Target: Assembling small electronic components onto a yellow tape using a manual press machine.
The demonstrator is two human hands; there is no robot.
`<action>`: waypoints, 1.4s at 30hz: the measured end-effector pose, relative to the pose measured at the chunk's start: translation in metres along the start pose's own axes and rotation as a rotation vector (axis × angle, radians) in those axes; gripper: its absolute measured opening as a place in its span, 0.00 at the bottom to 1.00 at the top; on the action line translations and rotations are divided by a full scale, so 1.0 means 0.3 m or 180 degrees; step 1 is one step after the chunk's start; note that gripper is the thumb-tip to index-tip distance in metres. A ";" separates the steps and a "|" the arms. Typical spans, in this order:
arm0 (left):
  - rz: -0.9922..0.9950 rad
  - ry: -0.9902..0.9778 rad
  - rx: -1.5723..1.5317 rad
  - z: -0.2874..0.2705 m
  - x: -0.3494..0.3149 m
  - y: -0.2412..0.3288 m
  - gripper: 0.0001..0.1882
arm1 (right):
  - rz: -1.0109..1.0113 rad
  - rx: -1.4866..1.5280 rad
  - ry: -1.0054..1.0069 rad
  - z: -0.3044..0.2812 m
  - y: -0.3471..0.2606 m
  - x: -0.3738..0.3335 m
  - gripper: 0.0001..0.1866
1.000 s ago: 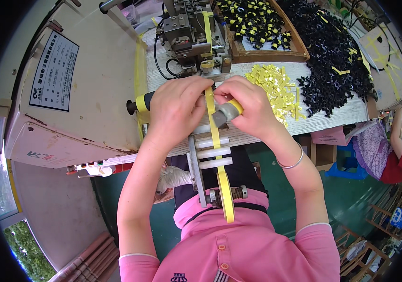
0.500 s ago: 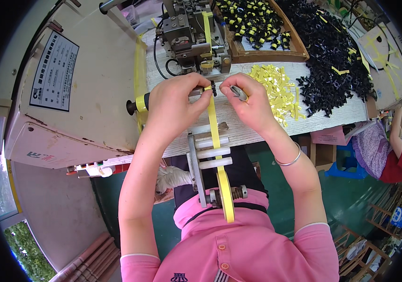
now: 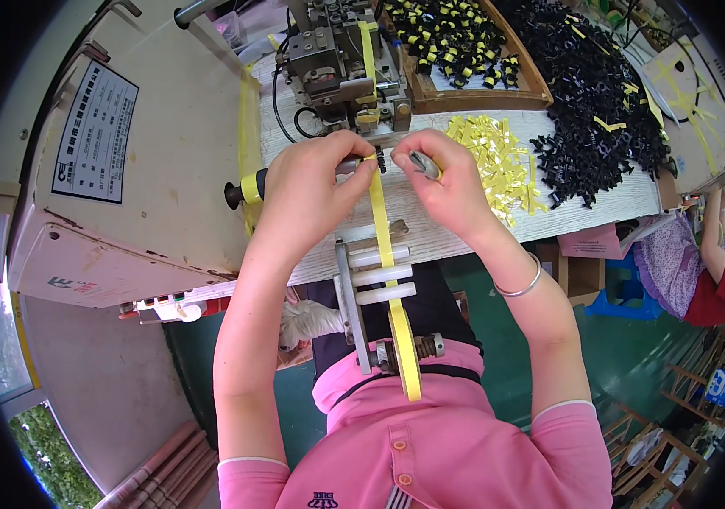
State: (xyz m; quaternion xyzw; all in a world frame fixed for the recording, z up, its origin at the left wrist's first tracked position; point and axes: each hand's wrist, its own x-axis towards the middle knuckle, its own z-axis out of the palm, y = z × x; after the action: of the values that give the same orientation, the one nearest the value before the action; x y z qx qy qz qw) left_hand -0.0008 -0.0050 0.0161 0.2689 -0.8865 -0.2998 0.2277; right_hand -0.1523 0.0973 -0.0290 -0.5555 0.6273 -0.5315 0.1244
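Note:
My left hand (image 3: 316,182) is closed, thumb and forefinger pinched at a small black plastic piece (image 3: 381,159). A long yellow tape (image 3: 381,212) passes right by these fingertips. My right hand (image 3: 447,182) is curled round a small silver metal tool (image 3: 424,165) whose kind I cannot make out. Its thumb and forefinger come up to the other side of the black piece, a small gap apart. From the yellow tape roll (image 3: 406,356) at my waist, the tape runs up past white rollers (image 3: 384,276) toward the metal machine (image 3: 337,72).
A heap of cut yellow strips (image 3: 490,161) lies right of my hands, beside a large pile of black pieces (image 3: 600,136). Banded pieces fill a wooden tray (image 3: 481,103) behind. A beige machine housing (image 3: 150,195) stands left. Another person's red sleeve (image 3: 723,293) shows far right.
My right fingertips have moved slightly left, closer to the black piece. My left hand keeps its pinch, and the whole view has shifted a little.

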 end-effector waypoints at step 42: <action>0.1016 0.0792 0.0194 0.066 -0.025 -0.019 0.10 | 0.2747 0.2286 -0.1321 -0.014 -0.173 -0.105 0.20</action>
State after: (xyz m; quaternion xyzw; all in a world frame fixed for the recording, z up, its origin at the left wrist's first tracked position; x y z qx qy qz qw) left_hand -0.0044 0.0039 -0.0036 0.1667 -0.8916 -0.1974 0.3719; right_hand -0.1151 0.1351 0.0008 -0.2658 0.5399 -0.4922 0.6289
